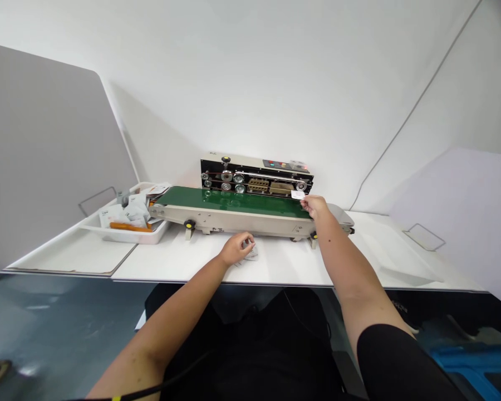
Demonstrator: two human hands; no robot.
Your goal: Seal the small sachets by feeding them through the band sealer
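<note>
My right hand (pixel 315 205) pinches a small white packet (pixel 298 194) by its edge. It holds the packet at the right part of a band sealer (pixel 256 164), just in front of the machine's face and above the green conveyor belt (pixel 217 201). Low over the white table (pixel 179 264), my left hand (pixel 236 249) has its fingers curled toward the thumb. Whether anything sits between those fingertips is hidden. Several small packets (pixel 251 255) lie on the table just under and beside it, partly covered by the hand.
At the conveyor's left end stands a white tray (pixel 140 238) filled with packets and some orange pieces. Another shallow white tray (pixel 404 262) lies on the right. Grey-white panels (pixel 45 145) with wire handles flank the table. A cable (pixel 417 101) runs down the wall.
</note>
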